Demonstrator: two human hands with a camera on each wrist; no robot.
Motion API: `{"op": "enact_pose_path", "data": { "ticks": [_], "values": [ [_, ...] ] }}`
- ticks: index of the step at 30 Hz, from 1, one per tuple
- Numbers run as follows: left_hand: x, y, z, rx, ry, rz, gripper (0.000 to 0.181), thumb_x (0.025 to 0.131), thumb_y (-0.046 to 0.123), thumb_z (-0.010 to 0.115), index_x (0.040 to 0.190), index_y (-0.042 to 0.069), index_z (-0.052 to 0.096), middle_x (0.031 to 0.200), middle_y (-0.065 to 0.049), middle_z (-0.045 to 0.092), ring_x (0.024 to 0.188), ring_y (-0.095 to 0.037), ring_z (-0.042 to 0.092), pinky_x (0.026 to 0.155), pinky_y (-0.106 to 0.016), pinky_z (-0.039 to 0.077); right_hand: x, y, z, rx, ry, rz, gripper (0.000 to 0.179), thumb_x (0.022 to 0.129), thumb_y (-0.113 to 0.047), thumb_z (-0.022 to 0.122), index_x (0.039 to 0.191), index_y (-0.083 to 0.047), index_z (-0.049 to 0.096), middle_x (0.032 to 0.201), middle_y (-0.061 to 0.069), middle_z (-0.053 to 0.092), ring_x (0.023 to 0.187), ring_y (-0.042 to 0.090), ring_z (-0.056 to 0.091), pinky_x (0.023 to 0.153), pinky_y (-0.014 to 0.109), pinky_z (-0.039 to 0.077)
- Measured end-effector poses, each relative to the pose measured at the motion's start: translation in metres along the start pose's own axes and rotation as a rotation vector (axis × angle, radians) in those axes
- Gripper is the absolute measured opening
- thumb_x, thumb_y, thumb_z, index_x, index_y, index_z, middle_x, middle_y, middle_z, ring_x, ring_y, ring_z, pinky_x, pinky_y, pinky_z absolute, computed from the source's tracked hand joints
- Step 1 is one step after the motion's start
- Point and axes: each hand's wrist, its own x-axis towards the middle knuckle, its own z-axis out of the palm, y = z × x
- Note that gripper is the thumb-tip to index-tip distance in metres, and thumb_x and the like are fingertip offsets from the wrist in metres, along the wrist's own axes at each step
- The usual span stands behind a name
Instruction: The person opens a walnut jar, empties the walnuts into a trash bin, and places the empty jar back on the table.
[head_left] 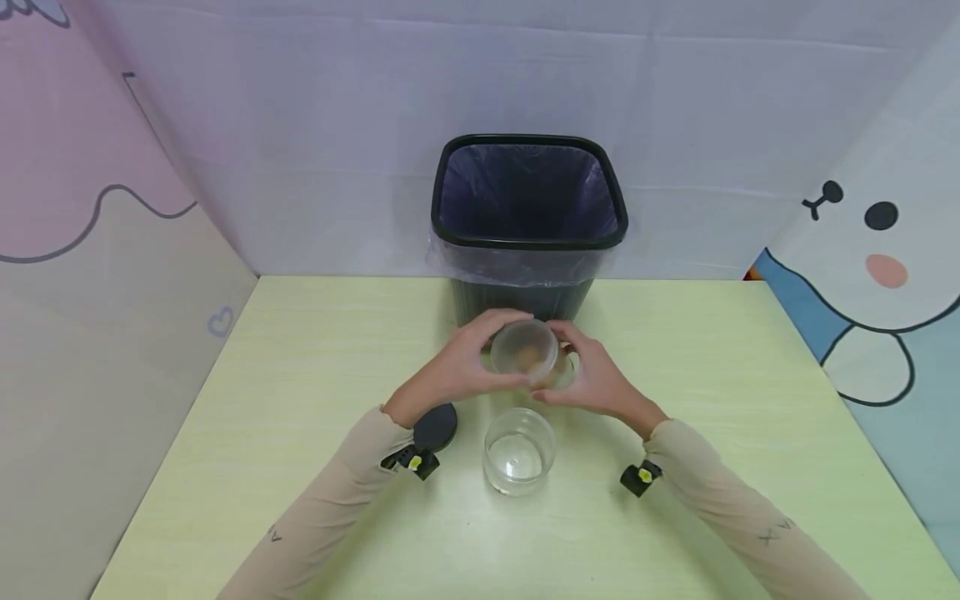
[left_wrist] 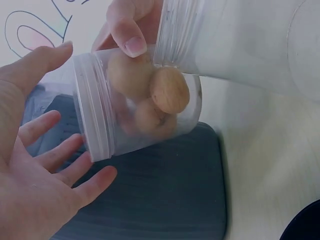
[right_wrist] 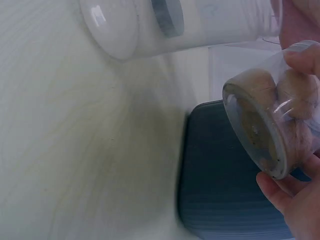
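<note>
Small dark letter-like marks are printed on both beige sleeves (head_left: 354,457); an X-like shape can be picked out on the right one, but the marks are too small to be read surely. A heart outline (head_left: 221,322) is drawn on the pale backdrop (head_left: 360,125), and a cartoon face (head_left: 885,250) with black eyes and a pink oval is printed at the right.

The round jar (left_wrist: 190,120) is made of clear, glossy plastic and is closed by a translucent whitish lid (left_wrist: 95,110) with a ridged side. Several light brown, rounded pieces (left_wrist: 170,90) with faintly grained skins are seen through its wall. It is held tilted above the surface (head_left: 300,358), just in front of the bin (head_left: 517,292). Its body is grasped by the right hand (head_left: 594,382), with the fingers and thumb curved round the base end. The lid is spanned by the left hand (head_left: 471,360), whose fingers are spread and loosely extended at its edge; how firmly it is touched cannot be told.

A second clear jar (head_left: 517,479), cylindrical with a threaded neck, is stood upright nearer the person. A flat black disc (head_left: 435,427) is placed beside the left wrist. The dark, ribbed bin is lined with a thin, crinkled plastic bag (head_left: 480,192).
</note>
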Motion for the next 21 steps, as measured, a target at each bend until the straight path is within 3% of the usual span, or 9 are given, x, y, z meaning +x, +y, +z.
{"op": "enact_pose_path", "data": {
  "ticks": [5, 15, 18, 21],
  "values": [
    [0.0, 0.002, 0.0, 0.073, -0.045, 0.05, 0.077, 0.073, 0.033, 0.082, 0.14, 0.018, 0.047, 0.143, 0.0, 0.04, 0.132, -0.016, 0.035, 0.105, -0.042, 0.035, 0.0, 0.026, 0.002, -0.068, 0.0, -0.046, 0.086, 0.059, -0.026, 0.088, 0.131, -0.008, 0.045, 0.122, 0.004, 0.058, 0.105, 0.016, 0.054, 0.084, 0.039, 0.049],
    [-0.001, 0.002, 0.002, 0.069, -0.054, 0.132, 0.07, 0.075, 0.032, 0.08, 0.137, 0.019, 0.051, 0.143, -0.002, 0.04, 0.13, -0.015, 0.033, 0.104, -0.04, 0.036, 0.001, 0.014, -0.006, -0.158, -0.026, -0.085, 0.089, 0.057, -0.031, 0.088, 0.131, -0.005, 0.046, 0.121, 0.005, 0.057, 0.1, 0.016, 0.054, 0.079, 0.036, 0.05],
    [-0.001, 0.001, 0.003, 0.074, -0.033, 0.126, 0.068, 0.076, 0.033, 0.079, 0.137, 0.02, 0.051, 0.141, -0.002, 0.041, 0.13, -0.015, 0.033, 0.103, -0.04, 0.036, 0.001, 0.011, -0.006, -0.186, -0.012, -0.072, 0.089, 0.057, -0.031, 0.088, 0.131, -0.004, 0.046, 0.12, 0.007, 0.057, 0.099, 0.018, 0.054, 0.078, 0.037, 0.05],
    [-0.001, 0.002, 0.005, 0.062, 0.012, 0.076, 0.067, 0.076, 0.035, 0.079, 0.136, 0.02, 0.052, 0.137, -0.001, 0.043, 0.126, -0.016, 0.037, 0.1, -0.04, 0.04, 0.0, 0.008, -0.004, -0.222, 0.019, -0.058, 0.089, 0.056, -0.031, 0.088, 0.13, -0.005, 0.047, 0.119, 0.008, 0.057, 0.099, 0.019, 0.054, 0.079, 0.039, 0.05]
  ]
}}
